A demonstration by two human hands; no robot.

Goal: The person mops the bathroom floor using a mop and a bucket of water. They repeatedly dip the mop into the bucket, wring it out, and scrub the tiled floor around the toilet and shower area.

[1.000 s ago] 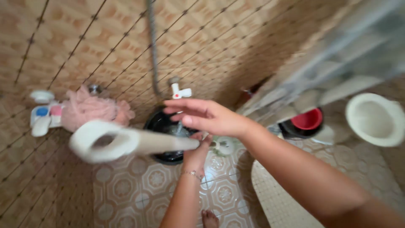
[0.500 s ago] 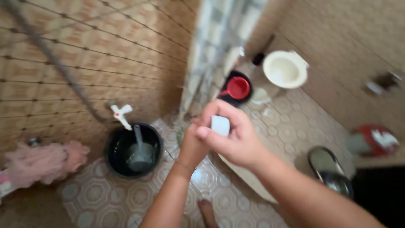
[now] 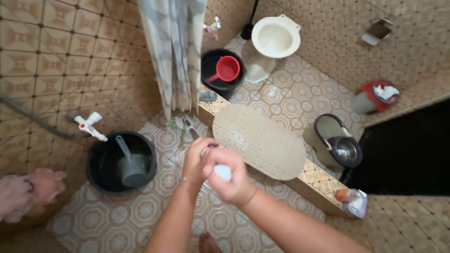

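I look down on a tiled bathroom floor. My right hand [image 3: 233,182] is closed over the white top end of a long-handled brush [image 3: 191,131]. Just beside it, touching, my left hand [image 3: 197,159], with a thin bracelet at the wrist, grips the shaft a little lower. The shaft slants away from me to a pale brush head resting on the floor tiles at the foot of the shower curtain [image 3: 173,51]. My bare toes show at the bottom edge.
A black bucket [image 3: 100,180] with a grey dipper sits under a white tap [image 3: 89,124] at left. A beige mat [image 3: 260,140] lies over a low tiled step. Beyond stand a second black bucket [image 3: 209,63] holding a red dipper, a toilet [image 3: 274,37], a mop bucket [image 3: 335,143] and a red-lidded bin [image 3: 375,96].
The view has swung from the tap wall to the whole room. My hands have lowered and closed together on the brush's white handle end.
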